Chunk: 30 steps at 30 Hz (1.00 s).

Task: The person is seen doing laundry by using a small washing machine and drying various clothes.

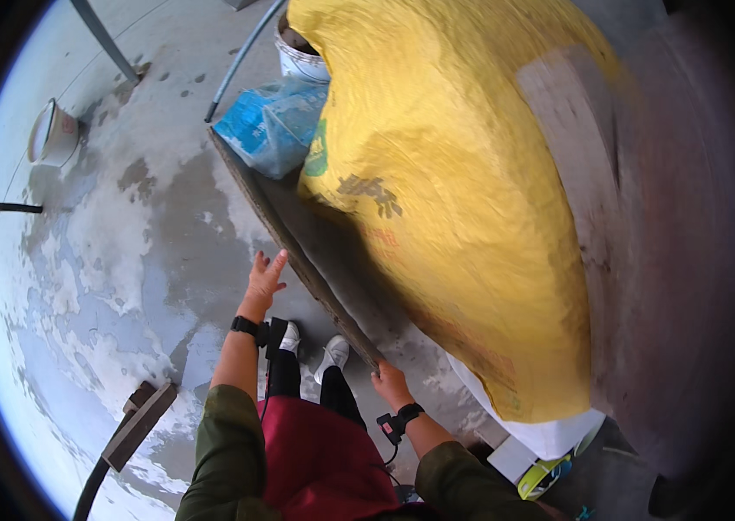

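A long, rough-edged board [312, 281] slants across the middle, from beside a blue plastic bag [269, 133] down towards my waist. At its near end my right hand [393, 387] is closed around the edge. My left hand [266, 280] is raised beside the board's left edge with its fingers spread and holds nothing. One fingertip overlaps the edge in the picture; whether it touches, I cannot tell. Just right of the board bulges a big yellow woven sack [465, 195] bearing print. Both my wrists wear black bands with small devices.
A white bucket [302, 62] with dark contents stands behind the blue bag. Another bucket [58, 135] is on the wet-patched concrete floor [178, 208] at left. A wooden block [139, 426] lies lower left. Wooden planks [572, 111] border the sack's right side.
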Available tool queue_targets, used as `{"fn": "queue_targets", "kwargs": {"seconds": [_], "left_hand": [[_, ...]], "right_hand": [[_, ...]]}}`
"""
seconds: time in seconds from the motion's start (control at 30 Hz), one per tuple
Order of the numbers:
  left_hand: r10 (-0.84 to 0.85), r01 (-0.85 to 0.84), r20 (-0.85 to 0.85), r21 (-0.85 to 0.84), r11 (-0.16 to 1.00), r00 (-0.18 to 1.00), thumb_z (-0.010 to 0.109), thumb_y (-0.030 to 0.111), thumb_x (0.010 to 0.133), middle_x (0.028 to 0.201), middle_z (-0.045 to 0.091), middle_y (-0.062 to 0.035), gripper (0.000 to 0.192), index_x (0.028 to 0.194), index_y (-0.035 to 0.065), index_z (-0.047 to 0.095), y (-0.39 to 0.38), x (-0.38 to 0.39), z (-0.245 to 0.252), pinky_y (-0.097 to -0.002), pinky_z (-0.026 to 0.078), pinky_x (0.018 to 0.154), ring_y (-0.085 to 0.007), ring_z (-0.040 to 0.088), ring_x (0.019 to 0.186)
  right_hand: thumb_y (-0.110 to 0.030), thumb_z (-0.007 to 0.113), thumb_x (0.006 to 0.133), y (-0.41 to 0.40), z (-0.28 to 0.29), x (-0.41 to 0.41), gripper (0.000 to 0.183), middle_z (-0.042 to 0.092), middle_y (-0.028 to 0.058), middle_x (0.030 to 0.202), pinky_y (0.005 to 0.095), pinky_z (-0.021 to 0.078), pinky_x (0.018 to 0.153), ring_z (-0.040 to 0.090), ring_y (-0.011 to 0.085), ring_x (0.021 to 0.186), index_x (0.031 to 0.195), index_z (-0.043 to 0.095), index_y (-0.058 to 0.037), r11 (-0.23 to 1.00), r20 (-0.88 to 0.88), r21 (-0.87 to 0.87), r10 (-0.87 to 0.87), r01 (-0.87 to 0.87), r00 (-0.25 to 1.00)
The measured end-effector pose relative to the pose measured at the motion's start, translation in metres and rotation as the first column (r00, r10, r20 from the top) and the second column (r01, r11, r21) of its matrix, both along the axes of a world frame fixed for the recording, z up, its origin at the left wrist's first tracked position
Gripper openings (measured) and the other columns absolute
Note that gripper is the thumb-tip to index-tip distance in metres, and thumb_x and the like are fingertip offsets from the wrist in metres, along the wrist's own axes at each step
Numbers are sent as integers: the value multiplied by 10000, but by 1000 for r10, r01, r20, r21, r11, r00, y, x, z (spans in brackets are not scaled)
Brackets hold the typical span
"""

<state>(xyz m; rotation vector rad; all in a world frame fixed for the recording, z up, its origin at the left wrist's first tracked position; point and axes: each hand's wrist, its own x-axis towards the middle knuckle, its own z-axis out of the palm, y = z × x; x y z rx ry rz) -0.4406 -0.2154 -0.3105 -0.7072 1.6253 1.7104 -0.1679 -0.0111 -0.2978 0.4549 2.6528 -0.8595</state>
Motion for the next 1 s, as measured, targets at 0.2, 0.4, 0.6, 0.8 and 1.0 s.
{"fn": "queue_targets", "kwargs": {"seconds": [0.2, 0.4, 0.6, 0.8, 1.0], "left_hand": [[-62, 64, 50, -38, 997, 997, 558, 322, 706, 985, 454, -86, 640, 1201, 76, 237, 19, 23, -1, -343, 454, 607, -198, 493, 752], [-226, 224, 10, -168, 960, 974, 533, 207, 652, 742, 516, -91, 369, 942, 1, 435, 51, 77, 7, -304, 458, 425, -176, 526, 590], [-265, 267, 31, -128, 955, 964, 493, 143, 663, 641, 510, -118, 251, 820, -51, 464, 110, 167, 19, -339, 474, 411, -216, 530, 498], [-224, 228, 91, -34, 973, 970, 456, 114, 684, 617, 499, -128, 208, 808, -52, 432, 183, 275, 15, -376, 494, 432, -240, 533, 489], [-202, 193, 62, 126, 973, 977, 434, 107, 704, 698, 532, -123, 201, 830, -47, 460, 258, 339, 0, -367, 502, 501, -251, 561, 579]], "right_hand": [[-159, 525, 688, -11, 38, 81, 293, 545, 168, 717, 373, 433, 582, 532, 317, 662, 949, 482, -32, 997, 149, -5, -73, 74, 986], [-151, 508, 674, -3, 63, 145, 214, 534, 172, 724, 404, 417, 605, 509, 343, 690, 856, 497, -38, 997, 168, -56, -41, 51, 985], [-173, 529, 661, 56, 57, 239, 235, 535, 187, 718, 418, 412, 613, 507, 351, 707, 842, 511, -24, 998, 167, 13, -63, 62, 984], [-135, 512, 665, 149, 45, 338, 192, 544, 175, 733, 424, 413, 621, 514, 339, 714, 830, 525, -38, 978, 175, 48, -207, 201, 963], [-123, 508, 654, 226, 18, 398, 156, 548, 166, 729, 426, 418, 627, 519, 336, 703, 788, 520, -45, 937, 126, 250, -280, 243, 952]]}}
